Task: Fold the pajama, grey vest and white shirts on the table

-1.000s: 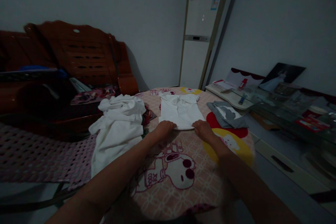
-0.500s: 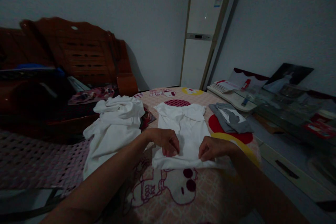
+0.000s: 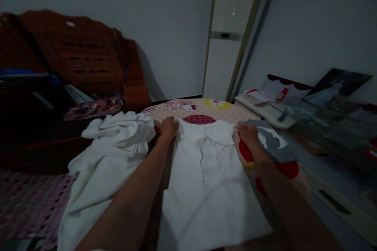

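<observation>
1. Here, the left hand sits on the far left shoulder of a white polo shirt. Its fingers are curled down and closed on the cloth there.
2. The right hand touches the far right shoulder of the same shirt. Its fingers are close together, but it is too dark to tell if they pinch the cloth.
3. The shirt lies flat and front up between both arms. Its collar is at the far end and its bottom edge is close to the person.
4. It rests on a cartoon tablecloth.
5. A pile of white clothes lies just left of the left arm.
6. A grey folded top lies just beside the right hand.
7. A wooden bench stands farther off to the left.
8. A tall white air conditioner stands in the corner behind the table.
9. A low cabinet is on the right, and a framed photo leans on the wall.
</observation>
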`<state>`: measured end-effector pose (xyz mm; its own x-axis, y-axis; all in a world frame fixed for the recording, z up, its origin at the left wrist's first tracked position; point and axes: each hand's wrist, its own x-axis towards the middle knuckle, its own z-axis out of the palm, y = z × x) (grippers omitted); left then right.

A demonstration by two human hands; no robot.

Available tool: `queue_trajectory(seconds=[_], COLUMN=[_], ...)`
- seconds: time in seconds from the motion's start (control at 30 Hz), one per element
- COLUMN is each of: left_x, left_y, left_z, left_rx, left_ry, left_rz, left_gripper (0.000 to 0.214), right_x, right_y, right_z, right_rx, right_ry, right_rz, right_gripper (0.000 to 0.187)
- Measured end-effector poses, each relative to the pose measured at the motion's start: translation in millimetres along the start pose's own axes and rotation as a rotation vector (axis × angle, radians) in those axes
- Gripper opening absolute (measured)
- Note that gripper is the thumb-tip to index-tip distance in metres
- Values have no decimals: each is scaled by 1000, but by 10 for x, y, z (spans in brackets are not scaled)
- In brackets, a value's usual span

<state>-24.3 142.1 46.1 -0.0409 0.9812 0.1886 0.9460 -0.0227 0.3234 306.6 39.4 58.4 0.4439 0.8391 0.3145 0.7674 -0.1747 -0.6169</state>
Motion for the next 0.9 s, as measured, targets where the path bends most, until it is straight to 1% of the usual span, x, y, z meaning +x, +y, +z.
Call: queue_trajectory(seconds=[0.03, 0.1, 0.17, 0.27, 0.33, 0.4, 0.47, 0.53, 0.63, 0.8, 0.9], left_x=[34, 121, 220, 346, 393, 413, 420, 425, 436, 449, 454], left_y=[-28, -69, -92, -111, -117, -114, -102, -87, -85, -147, -157], left_z=[36, 74, 75, 52, 51, 70, 101, 129, 147, 127, 114], left_rx=[24, 49, 37, -11, -42, -69, -97, -136, -191, -246, -229], left_ry=[-23, -68, -122, -213, -232, -227, -218, -199, -179, -175, -201], left_rz=[-13, -27, -59, -117, -120, -107, -92, -77, -90, -97, -57], left_gripper=[38, 37, 36, 32, 30, 30, 32, 35, 32, 28, 32], right_x=[84, 230, 355, 511, 585, 623, 627, 612, 597, 617, 617], right_y=[38, 70, 58, 3, -31, -50, -55, -50, -35, -14, -8], right_z=[52, 149, 242, 384, 480, 571, 648, 702, 739, 741, 740], right_rx=[-69, -171, -262, -343, -402, -480, -542, -554, -508, -415, -373], right_ry=[15, -4, -63, -152, -220, -269, -269, -241, -228, -214, -218], right_rz=[-4, 8, -31, -128, -175, -191, -194, -194, -204, -225, -254], right_gripper=[28, 31, 34, 35, 36, 38, 36, 34, 31, 25, 25])
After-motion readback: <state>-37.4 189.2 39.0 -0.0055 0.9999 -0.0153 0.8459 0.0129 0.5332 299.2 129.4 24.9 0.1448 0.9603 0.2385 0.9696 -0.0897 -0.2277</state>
